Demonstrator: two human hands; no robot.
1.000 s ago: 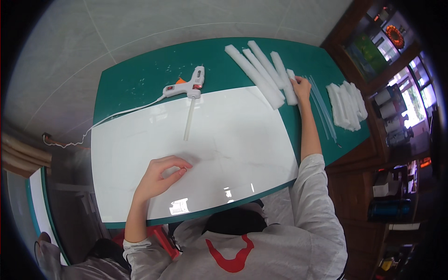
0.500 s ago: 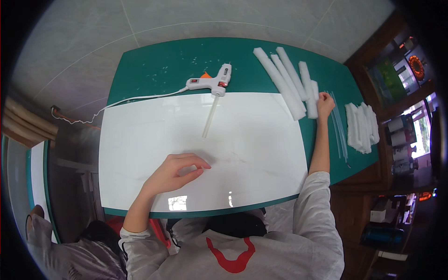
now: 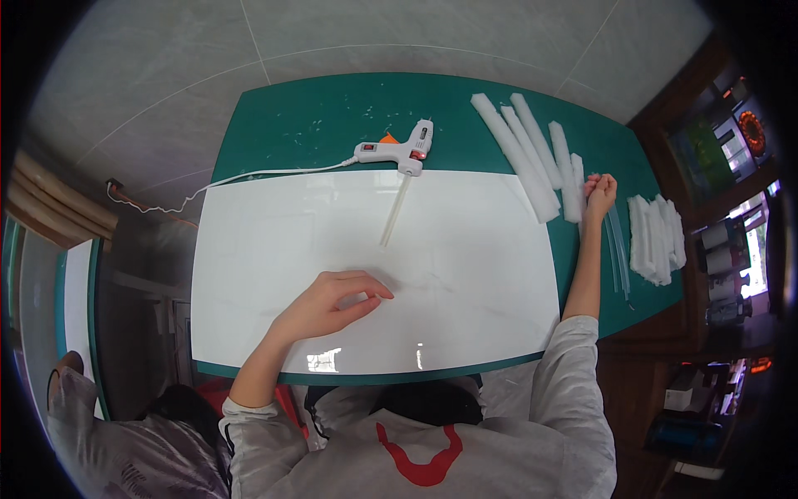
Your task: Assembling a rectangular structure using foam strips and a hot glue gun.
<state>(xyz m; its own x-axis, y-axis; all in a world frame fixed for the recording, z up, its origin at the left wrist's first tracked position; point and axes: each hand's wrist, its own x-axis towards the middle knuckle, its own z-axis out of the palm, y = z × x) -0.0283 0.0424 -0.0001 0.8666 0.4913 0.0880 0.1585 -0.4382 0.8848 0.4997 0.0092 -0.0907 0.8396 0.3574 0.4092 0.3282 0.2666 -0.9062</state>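
My left hand [image 3: 337, 303] hovers over the white board [image 3: 465, 249], holding nothing, its thumb and fingers apart. A white glue gun [image 3: 403, 151] lies on the green tabletop beyond the board, with a translucent glue stick [image 3: 394, 212] reaching out of it over the board. At the right, my right hand [image 3: 600, 196] has curled fingers beside the white fluffy strips [image 3: 519, 150]; whatever they hold is too small to make out. Several clear thin sticks [image 3: 618, 258] lie just right of that wrist.
A second bunch of shorter white fluffy strips [image 3: 655, 239] lies near the table's right edge. The gun's white cord [image 3: 266, 175] runs left to the wall. Another person's sleeve [image 3: 91, 416] shows at lower left. Dark wooden shelves [image 3: 665, 349] stand at the right.
The whole view has shifted, so the table appears slightly to the right. My right hand has turned a little, with its fingers now showing toward the strips. My left hand keeps its pose.
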